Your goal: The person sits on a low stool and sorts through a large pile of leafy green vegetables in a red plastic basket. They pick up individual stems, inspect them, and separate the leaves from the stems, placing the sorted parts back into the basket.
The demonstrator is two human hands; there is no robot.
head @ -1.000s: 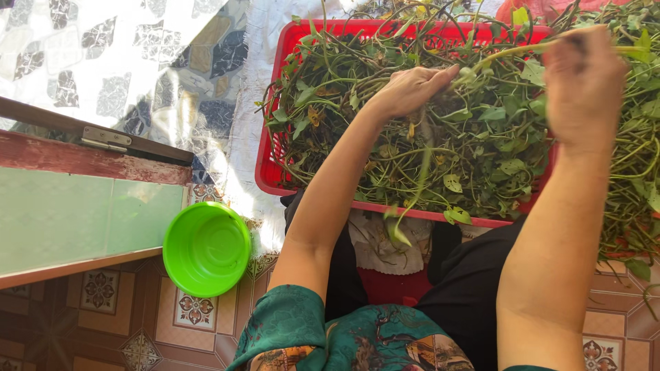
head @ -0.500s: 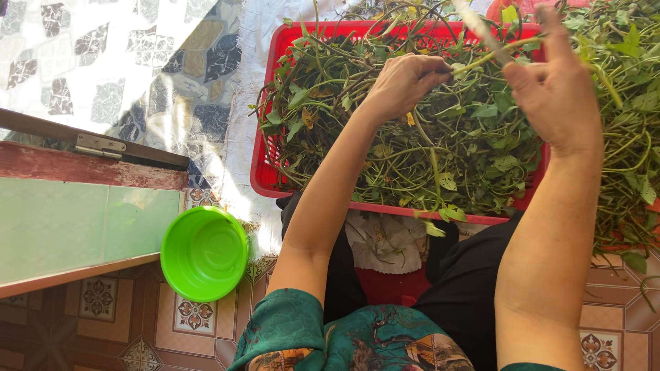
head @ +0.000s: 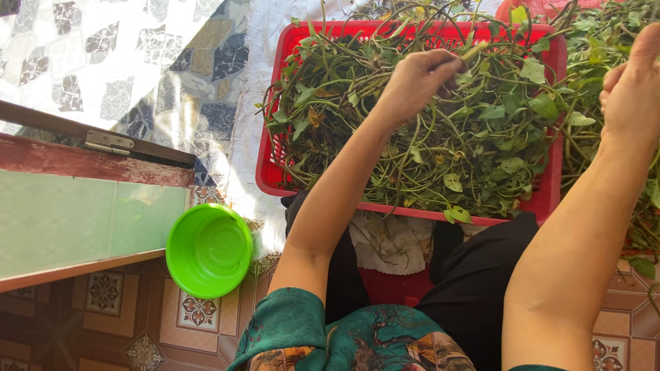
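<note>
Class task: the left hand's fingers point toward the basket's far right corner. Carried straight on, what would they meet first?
Likely the green stem pinched in the left hand, then the leafy vines heaped in the red basket; depth is unclear.

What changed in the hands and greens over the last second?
The left hand, flat on the greens before, has closed its fingers on a pale stem. The right hand drifted right, toward the frame edge. The red basket and green bowl stayed put.
</note>
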